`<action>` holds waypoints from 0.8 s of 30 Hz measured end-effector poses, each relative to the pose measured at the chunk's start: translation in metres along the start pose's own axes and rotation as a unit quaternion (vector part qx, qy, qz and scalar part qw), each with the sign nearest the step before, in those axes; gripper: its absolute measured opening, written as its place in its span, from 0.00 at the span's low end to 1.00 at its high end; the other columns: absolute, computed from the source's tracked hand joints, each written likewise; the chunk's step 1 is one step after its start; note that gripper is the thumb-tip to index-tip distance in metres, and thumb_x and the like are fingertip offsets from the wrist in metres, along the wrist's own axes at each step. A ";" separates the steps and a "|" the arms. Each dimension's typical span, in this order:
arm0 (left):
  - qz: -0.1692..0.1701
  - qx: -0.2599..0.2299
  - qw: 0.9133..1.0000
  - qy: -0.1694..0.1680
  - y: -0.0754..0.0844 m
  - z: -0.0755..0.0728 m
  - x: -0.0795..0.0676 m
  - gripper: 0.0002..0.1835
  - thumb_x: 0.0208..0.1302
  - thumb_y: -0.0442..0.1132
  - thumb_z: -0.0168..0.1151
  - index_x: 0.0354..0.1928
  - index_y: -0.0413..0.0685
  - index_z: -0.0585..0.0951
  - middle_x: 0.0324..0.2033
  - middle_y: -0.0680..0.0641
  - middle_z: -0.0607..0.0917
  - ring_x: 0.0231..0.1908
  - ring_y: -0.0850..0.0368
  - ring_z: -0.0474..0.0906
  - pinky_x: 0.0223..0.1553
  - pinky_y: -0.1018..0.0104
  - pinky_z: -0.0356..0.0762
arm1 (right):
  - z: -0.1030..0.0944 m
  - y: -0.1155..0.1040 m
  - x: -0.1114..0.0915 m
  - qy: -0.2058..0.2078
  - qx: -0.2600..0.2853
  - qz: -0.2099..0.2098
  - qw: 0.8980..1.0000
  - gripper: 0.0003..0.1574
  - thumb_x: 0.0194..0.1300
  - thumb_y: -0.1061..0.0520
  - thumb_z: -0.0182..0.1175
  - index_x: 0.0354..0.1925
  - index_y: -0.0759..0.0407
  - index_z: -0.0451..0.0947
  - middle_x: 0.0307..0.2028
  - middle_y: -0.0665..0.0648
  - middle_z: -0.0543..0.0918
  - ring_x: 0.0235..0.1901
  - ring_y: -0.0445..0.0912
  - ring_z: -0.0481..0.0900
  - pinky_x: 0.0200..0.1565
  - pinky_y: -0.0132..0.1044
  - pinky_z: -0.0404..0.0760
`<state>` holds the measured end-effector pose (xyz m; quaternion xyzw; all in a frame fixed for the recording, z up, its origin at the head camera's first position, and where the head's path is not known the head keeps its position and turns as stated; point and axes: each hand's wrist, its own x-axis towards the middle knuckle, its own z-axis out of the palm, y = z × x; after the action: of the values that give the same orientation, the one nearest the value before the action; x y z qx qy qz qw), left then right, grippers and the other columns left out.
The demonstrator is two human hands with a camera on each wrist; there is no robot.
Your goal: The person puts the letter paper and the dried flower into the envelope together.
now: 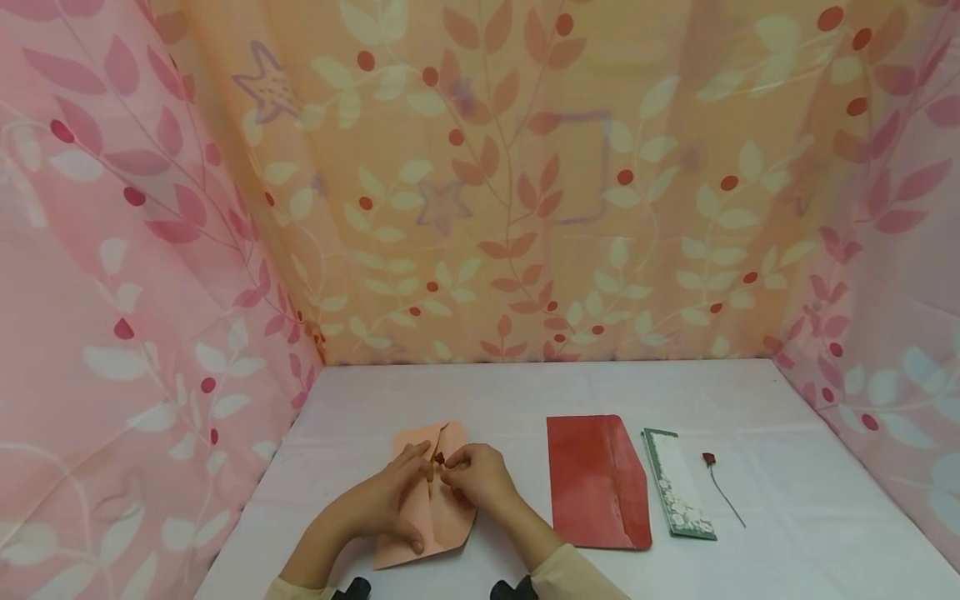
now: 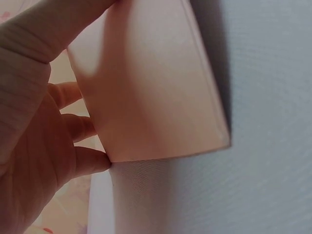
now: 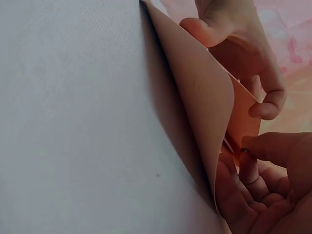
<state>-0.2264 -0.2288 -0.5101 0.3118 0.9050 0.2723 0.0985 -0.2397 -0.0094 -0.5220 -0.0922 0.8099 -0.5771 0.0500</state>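
A peach envelope (image 1: 442,529) is tilted up from the white table, its opening parted along the middle. My left hand (image 1: 386,500) grips it along its left edge, thumb low and fingers near the opening. In the left wrist view the thumb and fingertips hold the edge of the envelope (image 2: 161,97). My right hand (image 1: 480,477) pinches a small dark red rose (image 1: 439,457) at the opening. In the right wrist view, the right hand (image 3: 273,180) has thumb and forefinger together at the opening, other fingers against the bulging flap; the rose's stem is mostly hidden.
Right of the hands lies a red envelope (image 1: 588,483). Beside it is a white card with a green floral border (image 1: 678,483), then another dark red rose (image 1: 708,459) on a thin stem. Patterned curtains (image 1: 510,208) enclose the table (image 1: 360,400) at the back and sides.
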 end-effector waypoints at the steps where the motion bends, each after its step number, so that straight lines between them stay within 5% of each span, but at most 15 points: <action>1: 0.001 0.000 1.000 -0.001 0.000 0.000 0.000 0.45 0.26 0.68 0.75 0.52 0.67 0.67 0.76 0.49 0.47 0.73 0.35 0.42 0.60 0.34 0.64 | 0.002 0.001 0.001 0.000 0.003 0.002 1.000 0.08 0.53 0.60 0.70 0.32 0.60 0.81 0.17 0.53 0.82 0.17 0.42 0.78 0.17 0.31 0.75; 18: -0.008 -0.008 1.000 -0.002 0.006 -0.005 0.001 0.45 0.26 0.67 0.76 0.52 0.67 0.67 0.76 0.48 0.47 0.74 0.37 0.40 0.62 0.35 0.62 | 0.011 0.004 0.013 -0.024 -0.049 -0.005 0.999 0.14 0.53 0.46 0.72 0.33 0.51 0.84 0.16 0.46 0.80 0.13 0.39 0.76 0.15 0.32 0.75; 24: -0.003 -0.013 1.000 0.000 0.005 -0.004 -0.001 0.45 0.26 0.67 0.76 0.50 0.63 0.67 0.76 0.48 0.48 0.74 0.38 0.40 0.64 0.36 0.60 | 0.017 0.007 0.017 -0.033 -0.063 -0.014 0.997 0.09 0.52 0.53 0.70 0.34 0.50 0.84 0.17 0.44 0.80 0.13 0.39 0.77 0.14 0.31 0.74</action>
<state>-0.2251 -0.2280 -0.5040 0.3073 0.9025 0.2835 0.1032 -0.2539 -0.0263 -0.5337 -0.1257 0.8413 -0.5220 0.0625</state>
